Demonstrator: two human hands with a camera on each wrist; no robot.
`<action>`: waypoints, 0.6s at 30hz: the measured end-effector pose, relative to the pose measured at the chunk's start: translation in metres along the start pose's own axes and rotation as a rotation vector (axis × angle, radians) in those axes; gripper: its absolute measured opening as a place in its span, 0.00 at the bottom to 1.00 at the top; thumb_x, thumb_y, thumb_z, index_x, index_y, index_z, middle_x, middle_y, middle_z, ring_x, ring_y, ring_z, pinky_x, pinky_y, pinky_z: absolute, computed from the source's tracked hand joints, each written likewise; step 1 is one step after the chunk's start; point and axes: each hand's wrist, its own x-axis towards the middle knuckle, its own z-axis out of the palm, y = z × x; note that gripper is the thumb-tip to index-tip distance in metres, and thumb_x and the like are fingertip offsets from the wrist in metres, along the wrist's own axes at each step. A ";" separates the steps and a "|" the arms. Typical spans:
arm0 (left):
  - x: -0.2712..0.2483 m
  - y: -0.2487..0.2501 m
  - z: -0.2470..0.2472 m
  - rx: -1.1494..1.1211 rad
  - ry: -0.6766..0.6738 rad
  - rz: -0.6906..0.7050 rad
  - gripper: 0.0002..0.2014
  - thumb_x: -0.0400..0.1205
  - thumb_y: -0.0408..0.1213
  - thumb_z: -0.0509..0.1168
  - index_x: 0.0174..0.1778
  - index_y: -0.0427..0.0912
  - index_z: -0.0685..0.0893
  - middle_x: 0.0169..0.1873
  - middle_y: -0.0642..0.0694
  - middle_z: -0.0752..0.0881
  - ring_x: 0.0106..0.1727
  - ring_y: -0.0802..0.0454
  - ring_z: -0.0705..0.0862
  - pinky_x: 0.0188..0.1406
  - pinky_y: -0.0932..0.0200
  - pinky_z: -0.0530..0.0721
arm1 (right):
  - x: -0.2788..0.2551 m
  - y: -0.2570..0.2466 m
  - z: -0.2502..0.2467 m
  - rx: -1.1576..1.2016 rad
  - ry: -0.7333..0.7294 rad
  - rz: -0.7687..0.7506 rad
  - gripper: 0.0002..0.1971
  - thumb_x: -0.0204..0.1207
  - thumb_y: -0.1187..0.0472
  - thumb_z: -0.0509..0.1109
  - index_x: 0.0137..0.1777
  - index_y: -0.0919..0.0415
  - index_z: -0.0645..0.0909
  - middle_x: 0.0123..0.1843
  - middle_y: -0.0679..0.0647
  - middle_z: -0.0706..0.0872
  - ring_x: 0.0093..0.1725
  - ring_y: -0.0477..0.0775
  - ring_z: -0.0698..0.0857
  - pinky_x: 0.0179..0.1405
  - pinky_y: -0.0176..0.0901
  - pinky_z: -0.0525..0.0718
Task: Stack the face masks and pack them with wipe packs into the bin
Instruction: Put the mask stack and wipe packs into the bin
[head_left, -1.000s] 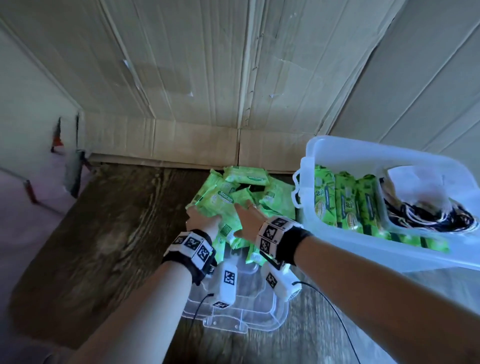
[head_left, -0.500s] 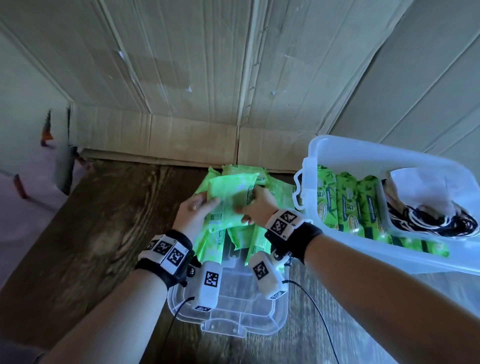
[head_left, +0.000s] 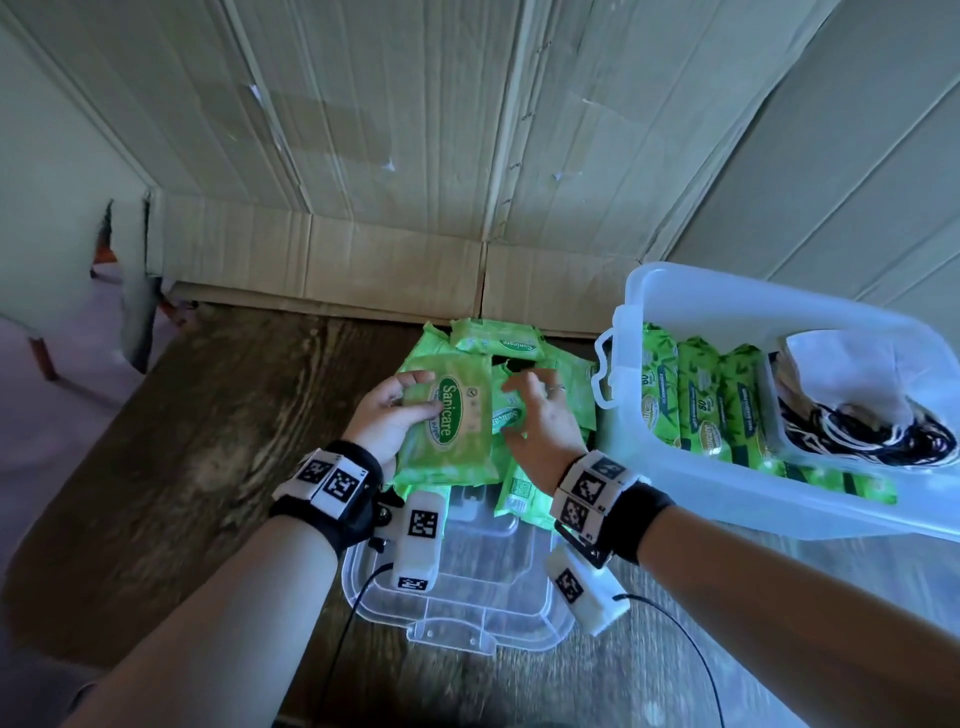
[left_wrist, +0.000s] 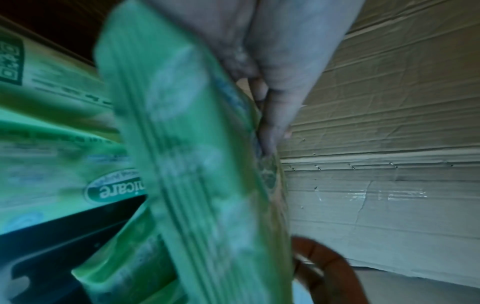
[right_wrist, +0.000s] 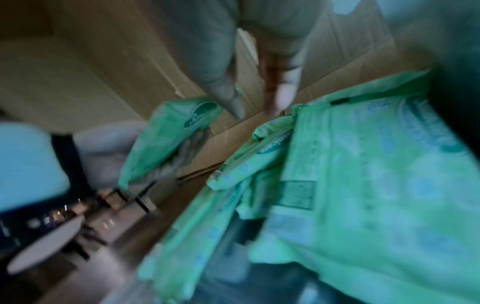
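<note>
A: Clear plastic is what the bin (head_left: 727, 462) at the right is made of; wipe packs stand inside, masks (head_left: 857, 415) beside them.

B: A soft, slippery pack (head_left: 447, 421) is gripped by the left hand (head_left: 387, 415); its edges are judged the best hold.

A: The right hand (head_left: 540, 410) is spread loosely over the pile (head_left: 519, 364). A lid (head_left: 467, 587) lies nearer.

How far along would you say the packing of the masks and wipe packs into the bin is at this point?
Partly done. The bin already holds a row of upright wipe packs and, beside them, the face masks. In hand: the left hand grips one Sanicare pack lifted off the pile, while the right hand reaches over the loose packs. Left: those several packs on the table.
</note>
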 end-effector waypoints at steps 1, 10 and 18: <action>0.001 -0.003 0.000 0.013 0.013 0.022 0.16 0.74 0.21 0.69 0.42 0.51 0.86 0.50 0.38 0.88 0.47 0.40 0.88 0.51 0.44 0.86 | -0.003 0.004 0.001 -0.107 -0.046 0.080 0.24 0.76 0.72 0.65 0.70 0.62 0.65 0.74 0.63 0.62 0.48 0.58 0.80 0.47 0.45 0.80; -0.006 -0.006 0.006 0.130 0.117 0.149 0.17 0.77 0.24 0.67 0.47 0.54 0.86 0.62 0.56 0.80 0.70 0.50 0.76 0.72 0.54 0.72 | -0.017 0.032 0.025 -0.389 -0.193 0.397 0.55 0.67 0.33 0.68 0.81 0.59 0.38 0.41 0.59 0.78 0.40 0.56 0.80 0.33 0.45 0.80; -0.007 -0.011 0.005 0.193 0.117 0.146 0.15 0.80 0.24 0.63 0.55 0.46 0.87 0.69 0.51 0.78 0.49 0.51 0.87 0.34 0.72 0.81 | -0.023 0.024 0.023 -0.193 -0.330 0.612 0.53 0.70 0.43 0.69 0.80 0.53 0.31 0.74 0.71 0.63 0.60 0.60 0.79 0.60 0.51 0.80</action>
